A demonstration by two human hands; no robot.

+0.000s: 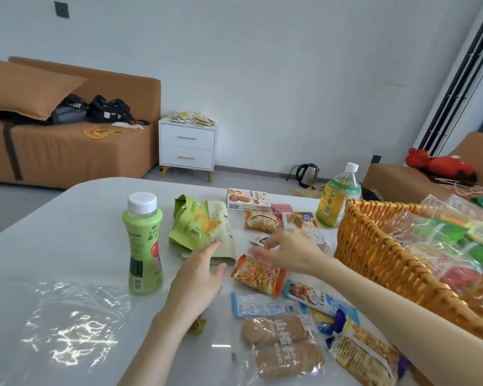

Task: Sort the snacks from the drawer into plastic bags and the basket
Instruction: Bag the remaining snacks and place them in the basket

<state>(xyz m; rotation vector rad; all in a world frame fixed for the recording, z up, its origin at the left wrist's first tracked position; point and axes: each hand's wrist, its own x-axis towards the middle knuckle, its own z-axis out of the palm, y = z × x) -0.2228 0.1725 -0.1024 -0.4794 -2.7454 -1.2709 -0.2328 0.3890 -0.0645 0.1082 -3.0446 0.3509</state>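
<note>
Reaching left hand (pixel 198 277), fingers straight, toward pouch (pixel 204 227); right hand (pixel 287 253) spread over packets (pixel 260 277) (pinch unclear, blurred). Could topple bottle (pixel 144 246) if left wrist swings left.

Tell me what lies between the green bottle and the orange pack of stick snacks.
In the head view, the left hand lies between the green bottle and the orange pack, fingertips over the green pouch's lower edge.

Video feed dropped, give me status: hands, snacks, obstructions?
Left hand open, fingertips at green snack bag. Right hand over small white packet, grip blurred. Other packets loose on table, basket part filled. Green bottle stands close left.
</note>
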